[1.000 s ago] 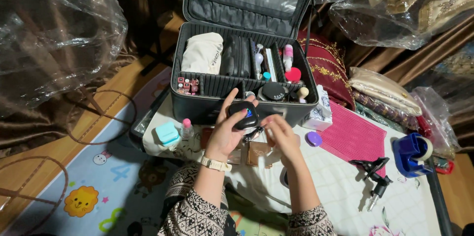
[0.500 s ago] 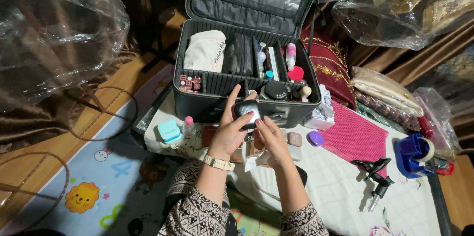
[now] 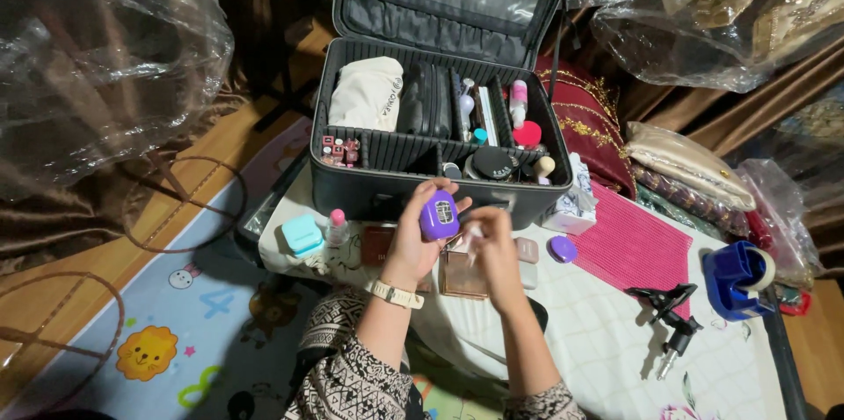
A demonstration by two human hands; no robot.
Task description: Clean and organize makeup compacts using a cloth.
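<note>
My left hand (image 3: pixel 416 242) holds up a small purple case (image 3: pixel 439 215) in front of the open black makeup case (image 3: pixel 387 184). Just right of it, my right hand (image 3: pixel 489 242) is blurred with its fingers pinched on something small and pale that I cannot make out. Both hands hover above flat brownish compacts (image 3: pixel 462 279) lying on the white cloth. A purple round lid (image 3: pixel 563 249) lies to the right of my right hand.
The makeup case holds a white pouch (image 3: pixel 368 93), brushes, bottles and a red heart-shaped item (image 3: pixel 527 134). A teal box (image 3: pixel 301 233) and pink-capped bottle (image 3: pixel 336 226) stand left. A pink mat (image 3: pixel 633 247), black clip (image 3: pixel 670 306) and blue tape dispenser (image 3: pixel 737 277) lie right.
My left hand has turned the purple case upright toward the camera. My right hand has drawn slightly away from it to the right.
</note>
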